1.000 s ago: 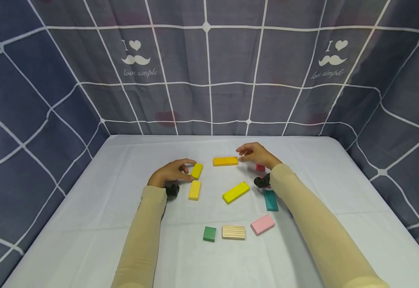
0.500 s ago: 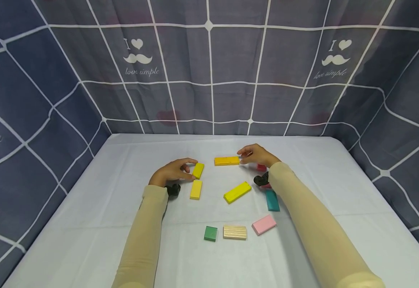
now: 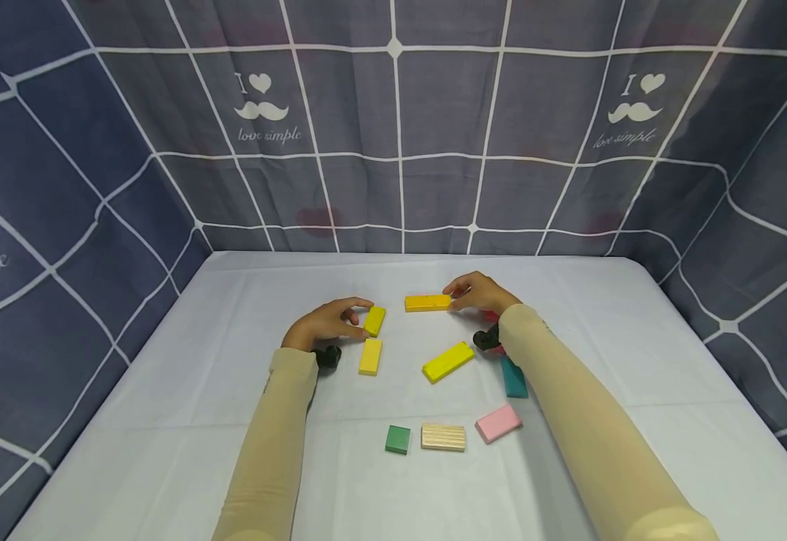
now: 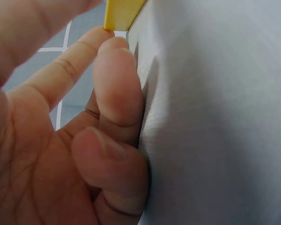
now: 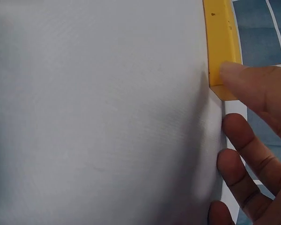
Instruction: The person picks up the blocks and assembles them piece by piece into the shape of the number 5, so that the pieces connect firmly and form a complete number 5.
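Note:
In the head view my left hand [image 3: 325,321] pinches a small yellow block [image 3: 374,321] between index finger and thumb, one at each end. The left wrist view shows the index fingertip against the corner of this yellow block [image 4: 124,15], with the other fingers curled by the cloth. My right hand [image 3: 479,292] holds the right end of a longer orange-yellow block [image 3: 427,303] lying flat. Seen from the right wrist, the thumb presses on that orange-yellow block [image 5: 220,44]; the index finger is hidden there. Another yellow block [image 3: 370,357] lies just below the left hand's block.
Inside the ring lies a slanted yellow block [image 3: 448,362]. Red [image 3: 491,316] and teal [image 3: 515,378] blocks are partly covered by the right arm. Nearer are pink [image 3: 498,424], ridged wooden [image 3: 443,437] and green [image 3: 398,439] blocks. A checked curtain [image 3: 434,113] surrounds the white-covered table [image 3: 163,421].
My right hand has shifted slightly left, its fingers now closer around the end of the orange-yellow block. The left hand keeps its place at the small yellow block.

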`<state>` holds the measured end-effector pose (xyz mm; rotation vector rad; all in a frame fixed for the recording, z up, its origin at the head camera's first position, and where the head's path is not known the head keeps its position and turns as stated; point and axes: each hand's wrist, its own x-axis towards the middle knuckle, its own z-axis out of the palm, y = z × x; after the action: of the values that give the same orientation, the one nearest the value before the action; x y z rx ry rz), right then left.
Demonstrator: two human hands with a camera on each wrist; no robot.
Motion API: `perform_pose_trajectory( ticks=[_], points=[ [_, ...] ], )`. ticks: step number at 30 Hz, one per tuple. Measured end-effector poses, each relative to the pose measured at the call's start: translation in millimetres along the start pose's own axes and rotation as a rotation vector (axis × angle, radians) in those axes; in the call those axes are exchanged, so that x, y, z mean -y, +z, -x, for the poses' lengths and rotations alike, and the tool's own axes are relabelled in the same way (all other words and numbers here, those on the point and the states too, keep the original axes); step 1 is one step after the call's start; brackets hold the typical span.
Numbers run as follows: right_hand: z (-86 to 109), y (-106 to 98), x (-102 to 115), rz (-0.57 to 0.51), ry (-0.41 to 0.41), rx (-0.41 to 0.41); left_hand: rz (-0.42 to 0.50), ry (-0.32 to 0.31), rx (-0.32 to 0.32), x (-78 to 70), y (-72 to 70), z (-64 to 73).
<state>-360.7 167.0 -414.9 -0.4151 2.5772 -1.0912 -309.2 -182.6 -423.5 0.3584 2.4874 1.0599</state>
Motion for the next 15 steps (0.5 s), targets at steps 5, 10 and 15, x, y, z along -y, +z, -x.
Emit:
perform_pose_trajectory(
  ticks=[5, 10, 15],
  points=[
    [1.3, -0.2, 0.7, 0.026, -0.004, 0.008, 0.003, -0.010, -0.004, -1.3, -0.2, 1.0],
    [3.0, -1.4, 0.9, 0.055, 0.000, 0.016, -0.001, -0.004, 0.000, 0.0, -1.0, 0.6],
    [6.6, -1.7, -0.8, 0.050, 0.006, 0.030, 0.001, -0.006, 0.006, 1.2, -1.8, 0.4]
  ],
)
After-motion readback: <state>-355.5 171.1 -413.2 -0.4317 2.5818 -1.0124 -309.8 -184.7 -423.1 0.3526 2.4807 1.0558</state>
